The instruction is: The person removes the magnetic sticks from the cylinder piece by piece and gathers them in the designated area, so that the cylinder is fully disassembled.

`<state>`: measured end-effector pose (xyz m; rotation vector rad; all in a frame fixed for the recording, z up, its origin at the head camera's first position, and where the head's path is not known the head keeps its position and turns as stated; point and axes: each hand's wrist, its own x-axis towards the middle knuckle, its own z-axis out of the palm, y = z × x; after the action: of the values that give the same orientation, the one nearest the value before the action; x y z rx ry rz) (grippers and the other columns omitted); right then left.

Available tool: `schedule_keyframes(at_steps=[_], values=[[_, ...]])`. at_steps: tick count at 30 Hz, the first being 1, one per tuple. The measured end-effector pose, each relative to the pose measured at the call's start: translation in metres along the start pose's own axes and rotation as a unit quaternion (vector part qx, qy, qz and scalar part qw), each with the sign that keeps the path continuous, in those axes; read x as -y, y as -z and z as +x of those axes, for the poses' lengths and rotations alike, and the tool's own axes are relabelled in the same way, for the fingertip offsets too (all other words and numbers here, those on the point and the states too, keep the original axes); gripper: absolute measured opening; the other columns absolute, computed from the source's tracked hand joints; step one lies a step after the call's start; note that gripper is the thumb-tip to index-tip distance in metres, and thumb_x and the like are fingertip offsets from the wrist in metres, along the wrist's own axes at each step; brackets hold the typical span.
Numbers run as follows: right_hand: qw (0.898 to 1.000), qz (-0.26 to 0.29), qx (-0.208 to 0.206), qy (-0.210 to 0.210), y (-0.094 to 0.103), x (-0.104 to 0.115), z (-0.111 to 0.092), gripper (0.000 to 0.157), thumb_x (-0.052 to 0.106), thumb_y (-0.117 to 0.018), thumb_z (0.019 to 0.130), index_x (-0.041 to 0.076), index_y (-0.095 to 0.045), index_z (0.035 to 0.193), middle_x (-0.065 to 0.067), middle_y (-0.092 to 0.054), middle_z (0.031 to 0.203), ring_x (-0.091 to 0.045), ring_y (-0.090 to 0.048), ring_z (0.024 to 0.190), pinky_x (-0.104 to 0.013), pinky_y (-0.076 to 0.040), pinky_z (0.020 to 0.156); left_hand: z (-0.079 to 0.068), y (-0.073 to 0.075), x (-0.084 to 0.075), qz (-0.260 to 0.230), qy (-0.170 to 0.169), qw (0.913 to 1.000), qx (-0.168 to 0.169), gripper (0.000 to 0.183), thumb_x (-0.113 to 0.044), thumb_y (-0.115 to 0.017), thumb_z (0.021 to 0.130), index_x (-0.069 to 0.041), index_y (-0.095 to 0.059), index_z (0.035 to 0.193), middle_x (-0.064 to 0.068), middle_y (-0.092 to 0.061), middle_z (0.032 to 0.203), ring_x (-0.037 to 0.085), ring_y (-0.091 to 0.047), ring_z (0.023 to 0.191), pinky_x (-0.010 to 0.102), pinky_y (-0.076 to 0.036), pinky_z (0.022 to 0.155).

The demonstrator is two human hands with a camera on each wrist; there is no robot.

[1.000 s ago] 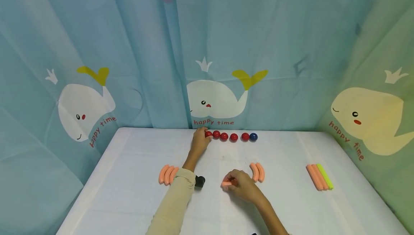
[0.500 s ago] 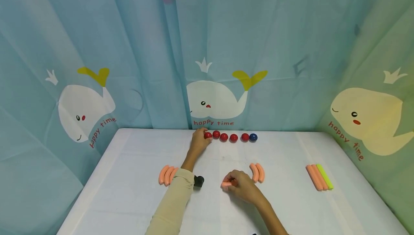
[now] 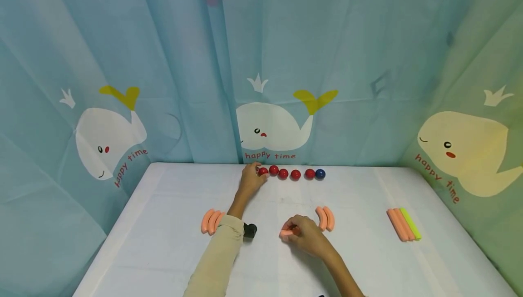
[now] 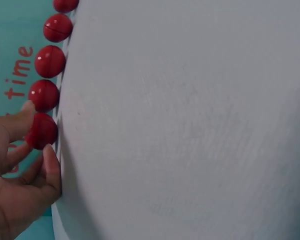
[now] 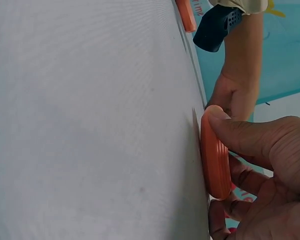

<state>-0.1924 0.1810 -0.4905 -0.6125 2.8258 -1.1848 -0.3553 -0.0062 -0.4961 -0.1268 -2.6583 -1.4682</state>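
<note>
At the left end of a row of balls near the far table edge, my left hand (image 3: 250, 180) has its thumb and fingers around a glossy red ball (image 4: 43, 131). Its thumb reaches toward the neighbouring red ball (image 4: 44, 95). Closer to me, my right hand (image 3: 306, 235) pinches an orange, ridged, rounded-end piece (image 5: 216, 155) low over the white tabletop, thumb on one end. Part of that piece is hidden by fingers in the head view. Just beyond the right hand lie two curved orange pieces (image 3: 324, 218) side by side.
Rightward along the row sit more red balls (image 3: 296, 175) and a blue ball (image 3: 320, 174). Curved orange pieces (image 3: 211, 220) lie left, partly behind the sleeve (image 3: 222, 251). Straight orange sticks (image 3: 399, 224) and a lime-green stick (image 3: 410, 223) lie right. A curtain (image 3: 359, 61) borders the table.
My left hand and forearm have shifted very slightly left, and a little more of the end red ball shows. The right hand keeps its pinch in the same place.
</note>
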Motion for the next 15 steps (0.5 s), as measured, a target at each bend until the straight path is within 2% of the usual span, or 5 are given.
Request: schedule_keyframes(at_steps=[5, 8, 10, 12, 15], values=[[1.000, -0.012, -0.014, -0.001, -0.001, 0.000, 0.000, 0.012, 0.008, -0.079, 0.079, 0.012, -0.073, 0.089, -0.001, -0.065, 0.091, -0.015, -0.052, 0.088, -0.023, -0.043, 0.073, -0.012, 0.002, -0.010, -0.022, 0.009, 0.9977, -0.064, 0.046, -0.021, -0.070, 0.091, 0.004, -0.055, 0.127, 0.024, -0.048, 0.126, 0.039, -0.046, 0.119, 0.049, -0.043, 0.100], [1.000, -0.021, -0.019, -0.004, -0.001, 0.002, 0.000, 0.014, 0.010, -0.080, 0.078, 0.012, -0.073, 0.089, -0.002, -0.066, 0.094, -0.017, -0.053, 0.090, -0.025, -0.043, 0.074, -0.024, 0.006, -0.025, -0.010, -0.005, 0.9977, -0.067, 0.031, -0.020, -0.069, 0.091, 0.002, -0.061, 0.111, 0.020, -0.051, 0.115, 0.033, -0.048, 0.108, 0.044, -0.045, 0.092], [1.000, -0.022, -0.021, -0.007, 0.002, 0.004, 0.000, 0.015, 0.012, -0.080, 0.078, 0.011, -0.073, 0.091, -0.003, -0.067, 0.097, -0.018, -0.056, 0.092, -0.027, -0.045, 0.078, -0.035, 0.008, -0.036, 0.015, -0.023, 0.9991, -0.031, 0.021, -0.020, -0.069, 0.091, -0.002, -0.064, 0.100, 0.015, -0.055, 0.104, 0.026, -0.051, 0.097, 0.038, -0.046, 0.082], [0.999, -0.023, -0.028, -0.017, 0.007, 0.007, -0.002, 0.015, 0.012, -0.079, 0.080, 0.011, -0.072, 0.093, -0.004, -0.067, 0.099, -0.020, -0.059, 0.095, -0.031, -0.048, 0.082, -0.048, 0.011, -0.047, 0.044, -0.048, 0.9973, 0.034, 0.017, -0.021, -0.069, 0.091, -0.004, -0.066, 0.092, 0.010, -0.059, 0.091, 0.019, -0.053, 0.083, 0.031, -0.046, 0.072], [0.998, -0.020, -0.053, -0.042, 0.020, 0.012, -0.004, 0.014, 0.007, -0.075, 0.083, 0.010, -0.072, 0.096, -0.005, -0.069, 0.100, -0.022, -0.062, 0.100, -0.039, -0.050, 0.088, -0.069, 0.012, -0.057, 0.088, -0.073, 0.9822, 0.149, 0.017, -0.025, -0.071, 0.089, -0.008, -0.067, 0.088, 0.002, -0.060, 0.077, 0.011, -0.051, 0.068, 0.023, -0.043, 0.061]])
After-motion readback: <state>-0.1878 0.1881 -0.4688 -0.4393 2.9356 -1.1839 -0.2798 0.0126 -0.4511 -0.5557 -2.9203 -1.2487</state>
